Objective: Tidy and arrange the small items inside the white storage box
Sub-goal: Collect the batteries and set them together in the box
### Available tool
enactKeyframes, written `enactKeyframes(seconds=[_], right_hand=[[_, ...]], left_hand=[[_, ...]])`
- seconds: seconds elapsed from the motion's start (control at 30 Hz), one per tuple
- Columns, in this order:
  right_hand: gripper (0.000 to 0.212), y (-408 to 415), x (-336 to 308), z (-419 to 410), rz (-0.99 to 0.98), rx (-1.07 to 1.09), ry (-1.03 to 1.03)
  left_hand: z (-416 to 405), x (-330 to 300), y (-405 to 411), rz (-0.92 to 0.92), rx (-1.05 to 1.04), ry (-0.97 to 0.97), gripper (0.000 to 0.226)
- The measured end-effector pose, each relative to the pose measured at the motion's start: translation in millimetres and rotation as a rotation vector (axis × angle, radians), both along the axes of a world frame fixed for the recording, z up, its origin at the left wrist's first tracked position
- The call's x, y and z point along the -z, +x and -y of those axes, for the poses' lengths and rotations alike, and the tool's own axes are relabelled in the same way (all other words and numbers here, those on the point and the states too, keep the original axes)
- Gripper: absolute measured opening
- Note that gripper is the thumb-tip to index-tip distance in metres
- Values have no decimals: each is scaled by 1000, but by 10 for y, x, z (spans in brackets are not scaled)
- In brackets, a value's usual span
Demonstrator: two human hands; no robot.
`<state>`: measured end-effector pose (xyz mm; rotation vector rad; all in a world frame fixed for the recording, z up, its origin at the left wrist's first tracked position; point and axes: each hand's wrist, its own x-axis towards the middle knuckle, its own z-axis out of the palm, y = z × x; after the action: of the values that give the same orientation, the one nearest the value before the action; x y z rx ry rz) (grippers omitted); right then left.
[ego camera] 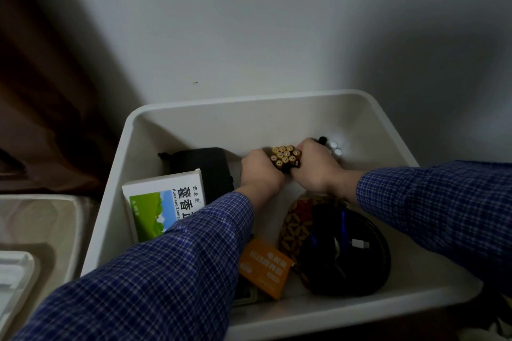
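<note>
A white storage box [249,102] stands against the wall. Deep inside it, my left hand [259,174] and my right hand [315,166] both grip a bundle of several gold-topped batteries [285,158] held upright between them. A black pouch [205,166] lies at the back left, with a white and green medicine carton [163,202] leaning in front of it. An orange packet [263,267] sits near the front. A round black case [346,249] rests on a patterned brown item [293,227] at the right. Small silver cells [335,147] lie in the back right corner.
A brown curtain [41,77] hangs at the left. A white lid or tray [13,271] lies on a beige surface [50,216] to the left of the box. The grey wall [277,22] stands right behind the box.
</note>
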<state>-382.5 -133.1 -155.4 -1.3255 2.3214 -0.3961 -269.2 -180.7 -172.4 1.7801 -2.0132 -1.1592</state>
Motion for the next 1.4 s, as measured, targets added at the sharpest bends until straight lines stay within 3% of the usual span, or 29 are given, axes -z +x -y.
enactKeyframes(seconds=[0.17, 0.37, 0.63, 0.83, 1.1, 1.4], right_hand=[[15, 22, -59, -31, -36, -13, 8], [39, 36, -70, -56, -68, 63, 16], [43, 42, -142, -59, -126, 35, 27], [31, 41, -107, -60, -81, 43, 88], [17, 12, -60, -18, 144, 137, 128], [13, 0, 66, 46, 109, 117, 76]], left_hand=[[1, 19, 0, -17, 9, 0, 27], [-4, 33, -4, -20, 22, -18, 29], [-18, 20, 7, -32, 30, -15, 22], [-19, 23, 23, -29, 36, -18, 29], [-10, -18, 41, 46, -19, 35, 25], [0, 42, -29, -19, 17, -15, 32]])
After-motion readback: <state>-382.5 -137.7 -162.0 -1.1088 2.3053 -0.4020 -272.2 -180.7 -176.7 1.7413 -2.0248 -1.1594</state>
